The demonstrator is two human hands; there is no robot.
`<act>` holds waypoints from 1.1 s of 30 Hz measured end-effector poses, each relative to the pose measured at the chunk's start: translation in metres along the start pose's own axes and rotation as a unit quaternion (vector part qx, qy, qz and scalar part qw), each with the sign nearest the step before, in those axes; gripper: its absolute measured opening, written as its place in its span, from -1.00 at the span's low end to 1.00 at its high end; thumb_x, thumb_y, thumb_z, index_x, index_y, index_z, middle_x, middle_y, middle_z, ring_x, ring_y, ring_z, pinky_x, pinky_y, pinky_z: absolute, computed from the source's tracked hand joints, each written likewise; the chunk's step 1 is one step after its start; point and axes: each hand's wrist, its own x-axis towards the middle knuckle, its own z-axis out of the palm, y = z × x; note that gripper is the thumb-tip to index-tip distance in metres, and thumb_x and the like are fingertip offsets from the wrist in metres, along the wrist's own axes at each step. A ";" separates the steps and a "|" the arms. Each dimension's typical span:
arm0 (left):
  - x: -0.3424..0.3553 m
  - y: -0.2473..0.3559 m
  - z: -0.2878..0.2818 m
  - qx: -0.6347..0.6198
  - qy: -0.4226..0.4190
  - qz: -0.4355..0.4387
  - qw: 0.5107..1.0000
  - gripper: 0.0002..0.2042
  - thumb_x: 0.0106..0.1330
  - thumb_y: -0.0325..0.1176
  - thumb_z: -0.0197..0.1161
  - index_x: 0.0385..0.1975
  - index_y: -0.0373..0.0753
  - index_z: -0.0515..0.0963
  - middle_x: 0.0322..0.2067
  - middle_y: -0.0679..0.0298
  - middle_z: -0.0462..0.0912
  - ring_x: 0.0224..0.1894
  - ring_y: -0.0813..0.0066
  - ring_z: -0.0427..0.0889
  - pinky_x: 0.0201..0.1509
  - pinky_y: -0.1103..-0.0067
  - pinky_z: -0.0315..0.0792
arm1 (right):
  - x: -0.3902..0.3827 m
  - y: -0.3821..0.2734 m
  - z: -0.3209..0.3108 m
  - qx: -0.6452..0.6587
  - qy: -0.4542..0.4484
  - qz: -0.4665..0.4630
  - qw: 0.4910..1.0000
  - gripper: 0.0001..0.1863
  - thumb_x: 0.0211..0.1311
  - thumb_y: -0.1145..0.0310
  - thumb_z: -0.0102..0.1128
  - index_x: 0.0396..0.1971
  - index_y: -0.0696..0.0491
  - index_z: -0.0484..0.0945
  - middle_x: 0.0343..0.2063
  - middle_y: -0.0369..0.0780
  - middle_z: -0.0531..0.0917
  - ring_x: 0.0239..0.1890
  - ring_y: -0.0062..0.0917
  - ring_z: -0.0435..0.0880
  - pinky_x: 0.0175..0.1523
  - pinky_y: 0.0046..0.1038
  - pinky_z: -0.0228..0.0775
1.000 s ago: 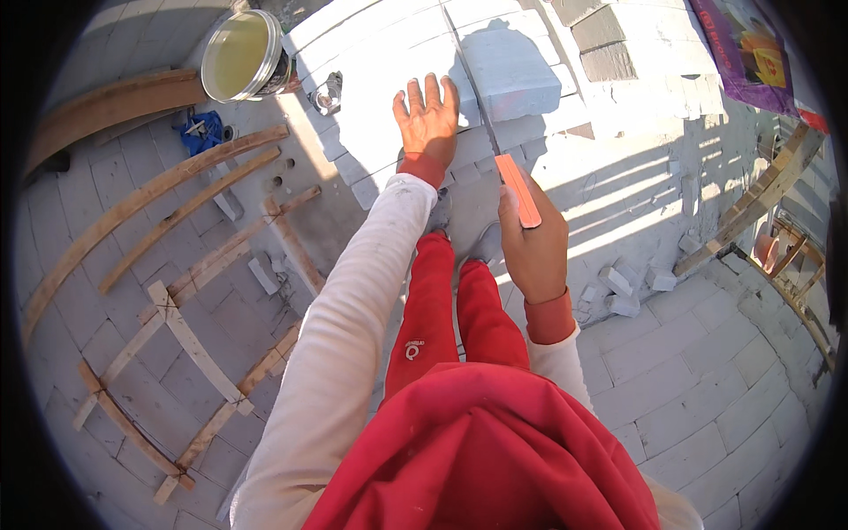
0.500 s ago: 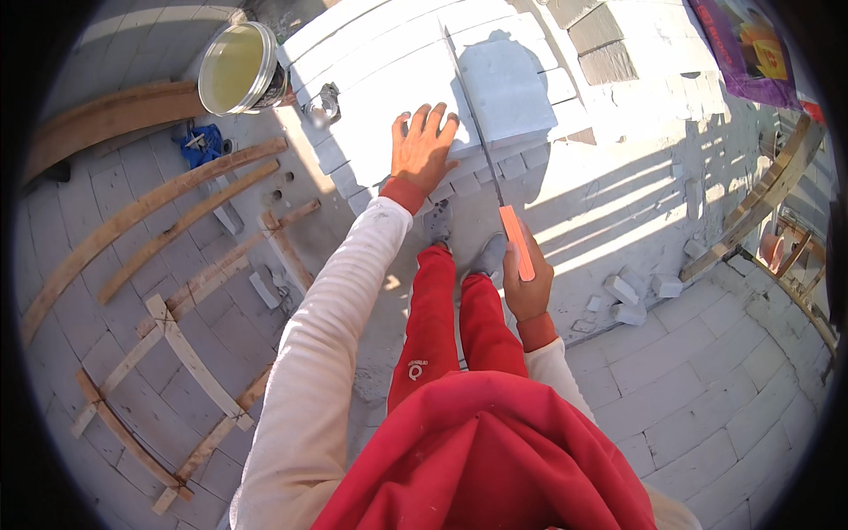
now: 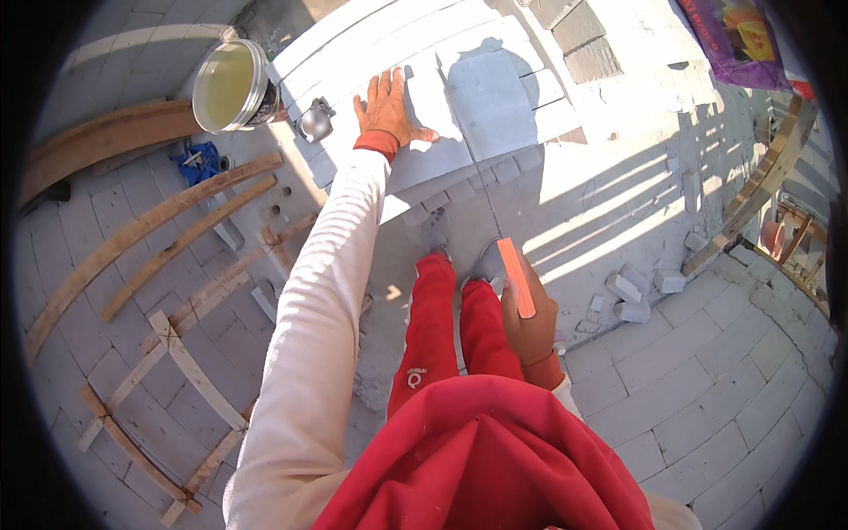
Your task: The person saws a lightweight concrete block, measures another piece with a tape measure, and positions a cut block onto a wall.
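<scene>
– Gripping what?
– Wraps the right hand [image 3: 530,320] around the handle of an orange-handled saw [image 3: 516,277], held low before the knees; runs its blade back across the white block [image 3: 499,115].
– And with the left hand [image 3: 383,111]?
– Spreads it on the block, left of the blade, arm stretched forward.
– Marked anywhere?
– Lettered on the red trousers [image 3: 427,318] and purple bag [image 3: 729,40].

One saw [image 3: 511,258], one bucket [image 3: 260,90]
</scene>
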 end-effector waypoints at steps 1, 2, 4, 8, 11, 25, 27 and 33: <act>0.012 0.001 -0.005 0.009 -0.072 -0.018 0.997 0.34 -0.50 0.22 0.80 0.48 -0.08 0.29 0.40 0.19 0.43 0.51 0.07 0.31 0.59 -0.15 0.00 | 0.006 0.004 0.004 0.004 0.004 -0.008 1.000 -0.51 0.48 0.35 0.16 0.33 0.18 0.48 -0.19 0.03 0.78 -0.31 -0.19 0.83 -0.21 -0.29 0.64; 0.023 0.001 -0.011 0.019 -0.143 -0.039 0.989 0.38 -0.55 0.24 0.80 0.48 -0.11 0.28 0.38 0.18 0.45 0.50 0.07 0.32 0.57 -0.19 0.01 | 0.017 0.008 0.010 0.010 0.008 -0.016 1.000 -0.52 0.49 0.33 0.15 0.32 0.18 0.49 -0.22 0.03 0.77 -0.32 -0.17 0.82 -0.22 -0.28 0.62; 0.031 0.016 -0.008 0.038 -0.187 -0.062 0.980 0.37 -0.57 0.24 0.81 0.46 -0.11 0.29 0.37 0.20 0.46 0.49 0.09 0.33 0.56 -0.23 0.02 | 0.056 0.011 0.024 0.012 -0.004 0.011 1.000 -0.54 0.50 0.29 0.15 0.30 0.18 0.52 -0.27 0.03 0.76 -0.33 -0.12 0.80 -0.23 -0.25 0.61; 0.041 0.035 -0.013 0.032 -0.198 -0.065 0.978 0.30 -0.48 0.16 0.83 0.47 -0.07 0.33 0.37 0.22 0.50 0.48 0.08 0.37 0.54 -0.20 0.09 | 0.124 0.023 0.045 0.052 0.011 0.012 0.999 -0.55 0.52 0.23 0.13 0.26 0.18 0.55 -0.27 0.05 0.75 -0.31 -0.06 0.77 -0.24 -0.22 0.59; 0.038 0.022 -0.019 0.024 -0.211 -0.076 0.974 0.27 -0.46 0.15 0.82 0.45 -0.09 0.35 0.37 0.23 0.50 0.47 0.07 0.38 0.52 -0.20 0.11 | 0.046 0.025 0.021 0.020 0.006 0.017 1.000 -0.54 0.52 0.23 0.12 0.27 0.18 0.54 -0.28 0.04 0.76 -0.31 -0.08 0.78 -0.22 -0.22 0.60; 0.047 0.010 -0.016 0.045 -0.219 -0.094 0.970 0.28 -0.53 0.14 0.83 0.41 -0.08 0.36 0.32 0.22 0.57 0.45 -0.03 0.41 0.46 -0.18 0.16 | 0.015 0.038 0.021 -0.002 0.025 -0.032 0.999 -0.53 0.53 0.26 0.11 0.33 0.12 0.51 -0.24 -0.02 0.79 -0.27 -0.21 0.83 -0.21 -0.26 0.63; 0.052 0.020 -0.019 0.061 -0.242 -0.102 0.963 0.27 -0.51 0.12 0.84 0.44 -0.05 0.39 0.36 0.21 0.56 0.48 -0.01 0.40 0.49 -0.20 0.12 | 0.027 0.035 0.022 0.004 0.013 -0.007 1.000 -0.53 0.52 0.27 0.13 0.33 0.13 0.51 -0.19 -0.01 0.80 -0.24 -0.23 0.85 -0.18 -0.30 0.65; 0.059 0.031 -0.015 0.061 -0.240 -0.079 0.966 0.22 -0.45 0.13 0.82 0.42 -0.09 0.41 0.33 0.26 0.59 0.43 0.03 0.45 0.34 -0.05 0.28 | 0.113 0.039 0.055 0.036 0.029 -0.009 0.999 -0.58 0.47 0.28 0.17 0.23 0.14 0.60 -0.32 -0.06 0.80 -0.41 -0.25 0.81 -0.26 -0.35 0.62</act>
